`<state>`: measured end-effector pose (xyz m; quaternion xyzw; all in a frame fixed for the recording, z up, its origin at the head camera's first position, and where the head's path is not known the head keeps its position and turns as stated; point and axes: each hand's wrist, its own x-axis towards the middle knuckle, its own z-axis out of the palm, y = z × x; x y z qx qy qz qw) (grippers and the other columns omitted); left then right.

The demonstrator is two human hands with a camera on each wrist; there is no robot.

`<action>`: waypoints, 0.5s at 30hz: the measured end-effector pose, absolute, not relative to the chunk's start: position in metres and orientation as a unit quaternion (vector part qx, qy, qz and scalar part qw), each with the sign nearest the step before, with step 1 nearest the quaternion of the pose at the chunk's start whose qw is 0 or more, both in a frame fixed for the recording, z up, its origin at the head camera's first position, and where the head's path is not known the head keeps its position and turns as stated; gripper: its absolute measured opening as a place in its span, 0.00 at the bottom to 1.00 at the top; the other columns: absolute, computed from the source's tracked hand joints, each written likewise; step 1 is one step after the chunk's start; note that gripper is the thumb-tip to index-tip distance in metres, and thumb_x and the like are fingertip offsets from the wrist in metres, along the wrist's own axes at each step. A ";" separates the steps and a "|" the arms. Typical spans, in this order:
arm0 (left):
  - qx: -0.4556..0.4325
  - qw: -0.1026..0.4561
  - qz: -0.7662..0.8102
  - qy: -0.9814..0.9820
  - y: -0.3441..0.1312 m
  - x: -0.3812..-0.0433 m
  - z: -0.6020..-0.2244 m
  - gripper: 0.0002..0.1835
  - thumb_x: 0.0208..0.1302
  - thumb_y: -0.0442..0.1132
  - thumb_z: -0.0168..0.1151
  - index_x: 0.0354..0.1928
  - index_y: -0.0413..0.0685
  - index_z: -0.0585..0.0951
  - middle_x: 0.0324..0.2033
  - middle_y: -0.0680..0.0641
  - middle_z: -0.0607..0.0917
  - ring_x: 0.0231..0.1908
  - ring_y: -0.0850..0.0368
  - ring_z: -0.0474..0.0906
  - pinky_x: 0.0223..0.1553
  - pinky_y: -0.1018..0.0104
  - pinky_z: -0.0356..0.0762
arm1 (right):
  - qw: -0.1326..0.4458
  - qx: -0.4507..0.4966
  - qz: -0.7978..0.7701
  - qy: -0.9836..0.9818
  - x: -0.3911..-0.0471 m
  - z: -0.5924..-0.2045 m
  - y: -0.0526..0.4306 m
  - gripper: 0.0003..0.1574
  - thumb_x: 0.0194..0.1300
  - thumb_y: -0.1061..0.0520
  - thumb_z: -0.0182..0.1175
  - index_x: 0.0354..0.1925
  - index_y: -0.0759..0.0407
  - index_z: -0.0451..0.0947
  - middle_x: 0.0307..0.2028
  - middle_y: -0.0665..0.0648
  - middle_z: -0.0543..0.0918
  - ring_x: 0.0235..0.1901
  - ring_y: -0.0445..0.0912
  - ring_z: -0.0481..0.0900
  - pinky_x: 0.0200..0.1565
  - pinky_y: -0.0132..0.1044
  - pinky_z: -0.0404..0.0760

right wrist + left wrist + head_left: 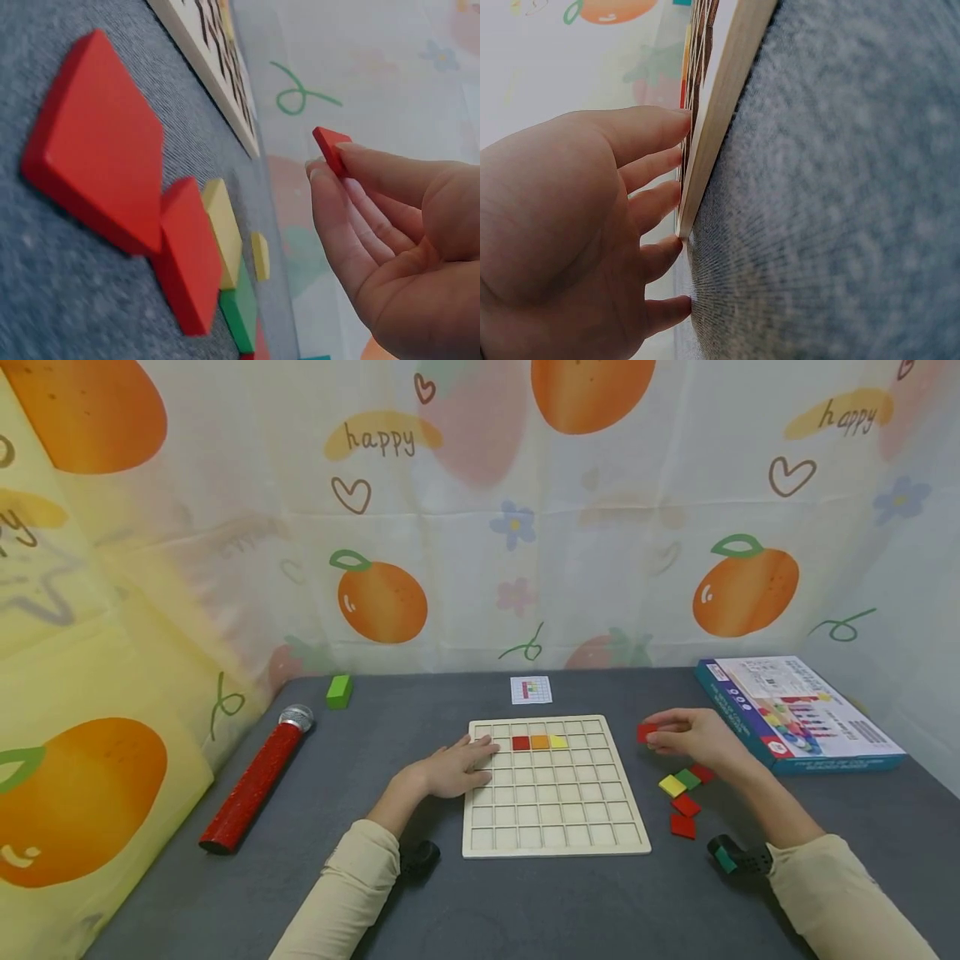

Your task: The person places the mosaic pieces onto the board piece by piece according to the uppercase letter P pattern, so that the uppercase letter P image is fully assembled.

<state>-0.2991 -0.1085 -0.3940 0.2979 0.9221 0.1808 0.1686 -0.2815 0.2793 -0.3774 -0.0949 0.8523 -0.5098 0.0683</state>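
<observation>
A wooden grid board point(557, 841) lies flat on the table. Along its second row from the back sit a red tile point(521, 743), an orange tile point(540, 742) and a yellow tile point(558, 742) side by side. My left hand point(455, 768) rests on the board's left edge, fingers spread and fairly straight; the left wrist view has the fingertips along that edge. Thumb and fingertips of my right hand point(693, 739) pinch a red square tile point(330, 148), raised above the table right of the board. Below that hand lie several loose tiles: red point(683, 826), yellow point(672, 786) and green point(687, 778).
A small printed card point(531, 690) lies behind the board. At the back right is a flat blue-sided box point(817, 766). On the left are a red microphone point(255, 785) and a green block point(340, 692). A patterned cloth point(465, 568) hangs behind the table point(525, 910).
</observation>
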 end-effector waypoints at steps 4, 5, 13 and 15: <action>0.299 0.168 0.182 0.922 -0.109 -0.299 -0.393 0.30 0.74 0.45 0.48 0.73 0.47 0.57 0.73 0.44 0.51 0.71 0.41 0.38 0.65 0.38 0.40 | 0.080 -0.103 -0.519 0.845 -0.282 -0.379 0.273 0.26 0.65 0.60 0.62 0.57 0.74 0.72 0.44 0.66 0.83 0.44 0.56 0.82 0.46 0.45 0.79; 0.298 0.167 0.182 0.922 -0.109 -0.299 -0.393 0.29 0.74 0.45 0.48 0.73 0.47 0.57 0.73 0.44 0.51 0.71 0.41 0.38 0.65 0.38 0.40 | 0.084 -0.108 -0.520 0.843 -0.283 -0.379 0.271 0.26 0.66 0.60 0.62 0.57 0.75 0.71 0.44 0.67 0.83 0.44 0.56 0.82 0.46 0.45 0.79; 0.292 0.167 0.181 0.924 -0.107 -0.297 -0.390 0.29 0.74 0.45 0.49 0.73 0.47 0.57 0.73 0.45 0.52 0.71 0.42 0.38 0.65 0.39 0.40 | 0.124 -0.112 -0.534 0.829 -0.293 -0.386 0.261 0.26 0.65 0.60 0.62 0.57 0.75 0.71 0.45 0.65 0.83 0.43 0.54 0.83 0.45 0.41 0.80; 0.292 0.168 0.181 0.924 -0.107 -0.297 -0.391 0.29 0.74 0.45 0.49 0.73 0.47 0.58 0.73 0.44 0.52 0.71 0.42 0.39 0.65 0.38 0.40 | 0.135 -0.112 -0.539 0.824 -0.294 -0.386 0.257 0.26 0.65 0.60 0.62 0.57 0.75 0.71 0.45 0.65 0.83 0.43 0.54 0.83 0.45 0.42 0.79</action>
